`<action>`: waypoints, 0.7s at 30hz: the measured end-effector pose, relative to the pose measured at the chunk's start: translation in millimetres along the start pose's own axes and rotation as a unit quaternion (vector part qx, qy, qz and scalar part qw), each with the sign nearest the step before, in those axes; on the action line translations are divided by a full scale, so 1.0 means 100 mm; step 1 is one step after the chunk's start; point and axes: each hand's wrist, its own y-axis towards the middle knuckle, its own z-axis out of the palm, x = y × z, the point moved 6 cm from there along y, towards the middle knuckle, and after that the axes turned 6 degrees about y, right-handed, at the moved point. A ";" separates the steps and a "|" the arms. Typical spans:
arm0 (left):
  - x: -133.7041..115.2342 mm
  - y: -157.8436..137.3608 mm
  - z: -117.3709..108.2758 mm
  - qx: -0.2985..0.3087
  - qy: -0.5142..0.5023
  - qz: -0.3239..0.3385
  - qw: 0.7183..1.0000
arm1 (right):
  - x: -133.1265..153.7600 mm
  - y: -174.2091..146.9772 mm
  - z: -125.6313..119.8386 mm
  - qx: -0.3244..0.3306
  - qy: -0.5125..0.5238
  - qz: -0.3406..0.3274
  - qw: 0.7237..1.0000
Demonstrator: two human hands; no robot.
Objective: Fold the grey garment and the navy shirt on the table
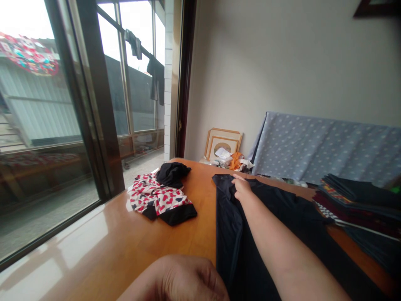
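Dark navy trousers (282,217) lie spread over the wooden table, running from its far edge down toward me. My right hand (242,188) reaches to their far end, its fingers closed on the cloth near the top edge. At the bottom of the view, my left hand (192,278) is curled at the near left edge of the trousers, and its fingertips are hidden. Left of the trousers lies a crumpled garment (161,196) with red and dark hearts on white and black cuffs. A black bunched cloth (173,173) rests at its far side.
A stack of folded clothes (354,200) sits at the right on the wooden table (125,251). Beyond the far edge stand a leaning picture frame (224,140) and a dotted blue-grey cloth cover (326,146). Sliding glass doors (90,100) border the left side.
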 end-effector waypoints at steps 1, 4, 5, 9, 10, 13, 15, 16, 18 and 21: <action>-0.05 -0.07 -0.04 -0.003 0.014 0.010 1.000 | -0.01 -0.03 0.16 0.029 0.003 0.015 0.999; -0.22 -0.30 -0.15 0.003 0.007 0.034 0.999 | -0.06 -0.18 0.64 0.117 0.014 0.048 0.992; -0.27 -0.37 -0.17 0.010 0.000 0.039 0.999 | -0.09 -0.25 0.79 0.145 0.018 0.056 0.988; -0.40 -0.57 -0.22 0.043 -0.004 0.067 0.997 | -0.26 -0.57 1.23 0.239 0.023 0.093 0.966; -0.41 -0.60 -0.23 0.045 -0.006 0.068 0.997 | -0.32 -0.64 1.30 0.255 0.021 0.101 0.961; -0.41 -0.67 -0.34 -0.009 0.016 0.082 0.996 | -0.48 -0.78 1.40 0.287 0.004 0.119 0.950; -0.43 -0.72 -0.47 -0.087 0.047 0.109 0.989 | -0.55 -0.83 1.42 0.301 -0.010 0.123 0.946; -0.44 -0.73 -0.53 -0.122 0.057 0.122 0.983 | -0.58 -0.84 1.42 0.306 -0.018 0.122 0.944; -0.44 -0.71 -0.62 -0.175 0.057 0.140 0.973 | -0.60 -0.84 1.41 0.312 -0.031 0.115 0.942; -0.42 -0.56 -0.72 -0.260 0.073 0.167 0.948 | -0.59 -0.85 1.41 0.315 -0.056 0.093 0.943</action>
